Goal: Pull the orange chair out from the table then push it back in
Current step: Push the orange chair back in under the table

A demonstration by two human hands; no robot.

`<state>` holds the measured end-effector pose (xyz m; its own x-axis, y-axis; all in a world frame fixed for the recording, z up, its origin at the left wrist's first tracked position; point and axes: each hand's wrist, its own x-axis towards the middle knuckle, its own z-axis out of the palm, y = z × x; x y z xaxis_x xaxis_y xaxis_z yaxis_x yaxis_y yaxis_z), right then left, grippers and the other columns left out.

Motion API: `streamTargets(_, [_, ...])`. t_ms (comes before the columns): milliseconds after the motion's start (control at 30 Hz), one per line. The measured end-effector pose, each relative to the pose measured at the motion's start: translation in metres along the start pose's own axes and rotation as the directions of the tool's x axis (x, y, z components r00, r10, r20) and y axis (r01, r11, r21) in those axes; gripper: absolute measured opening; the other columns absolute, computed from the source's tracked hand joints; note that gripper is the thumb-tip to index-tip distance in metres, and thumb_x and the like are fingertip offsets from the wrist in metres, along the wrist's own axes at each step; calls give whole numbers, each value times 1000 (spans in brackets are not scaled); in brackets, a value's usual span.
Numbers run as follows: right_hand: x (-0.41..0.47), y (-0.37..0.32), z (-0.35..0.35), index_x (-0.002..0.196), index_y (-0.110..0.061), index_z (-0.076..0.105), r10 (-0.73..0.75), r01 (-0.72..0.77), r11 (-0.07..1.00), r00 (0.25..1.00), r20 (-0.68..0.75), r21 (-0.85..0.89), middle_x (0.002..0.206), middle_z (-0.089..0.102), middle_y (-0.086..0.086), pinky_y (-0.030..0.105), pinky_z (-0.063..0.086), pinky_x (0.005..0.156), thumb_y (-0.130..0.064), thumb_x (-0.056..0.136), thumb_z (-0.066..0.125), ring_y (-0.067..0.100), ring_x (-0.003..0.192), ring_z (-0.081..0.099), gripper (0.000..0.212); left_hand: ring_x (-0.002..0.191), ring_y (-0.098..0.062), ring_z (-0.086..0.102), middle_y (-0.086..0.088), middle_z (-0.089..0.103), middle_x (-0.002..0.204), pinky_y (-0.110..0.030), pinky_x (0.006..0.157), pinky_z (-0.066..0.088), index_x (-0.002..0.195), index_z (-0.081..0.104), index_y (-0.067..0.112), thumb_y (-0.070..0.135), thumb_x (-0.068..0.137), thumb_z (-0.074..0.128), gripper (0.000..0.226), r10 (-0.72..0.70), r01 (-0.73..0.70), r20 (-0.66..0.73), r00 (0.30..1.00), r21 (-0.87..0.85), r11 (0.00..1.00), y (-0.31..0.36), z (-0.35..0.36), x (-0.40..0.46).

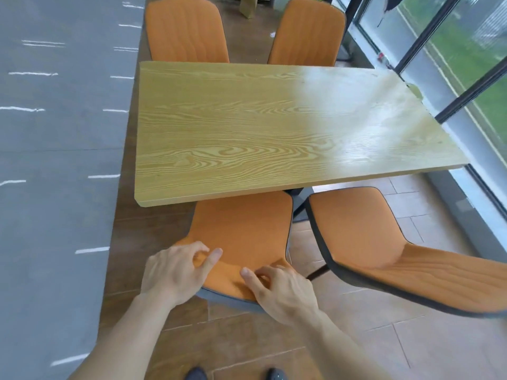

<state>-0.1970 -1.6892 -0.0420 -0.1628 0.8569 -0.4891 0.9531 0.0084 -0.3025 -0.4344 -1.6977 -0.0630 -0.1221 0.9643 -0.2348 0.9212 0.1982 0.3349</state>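
Note:
The orange chair [241, 229] stands right in front of me at the near edge of the wooden table [274, 127], its seat partly under the tabletop. My left hand [175, 272] rests on the left side of the chair's backrest top, thumb in front and fingers curled over the rim. My right hand [279, 286] sits on the right side of the same rim, fingers bent onto the fabric. Both hands touch the backrest; the grip looks loose.
A second orange chair [384, 253] stands to the right, turned outward from the table. Two more orange chairs [186, 31] are at the far side. A glass window wall [452, 64] runs along the right. Grey floor lies to the left, tiled floor under my feet.

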Motion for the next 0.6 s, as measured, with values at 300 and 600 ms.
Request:
streamTargets(300, [-6,2,8,102,-25,76,-159,136,984,962,-222,-117,86,70,-5,36,52,71,-92,84,11,17,81,62,95,93,-19,70,16,76,95,-37,78,50,96,70,40,93,76,0,91,-53,52,-107,993,-15,999,5,11,-4])
streamTargets(600, [-8,35,7,78,-20,71,-279,254,958,931,-235,-130,69,62,-3,39,53,64,-91,86,16,18,61,57,90,93,-22,70,15,76,95,-39,78,53,86,66,41,91,79,2,81,-129,124,-162,978,-39,991,32,31,-31])
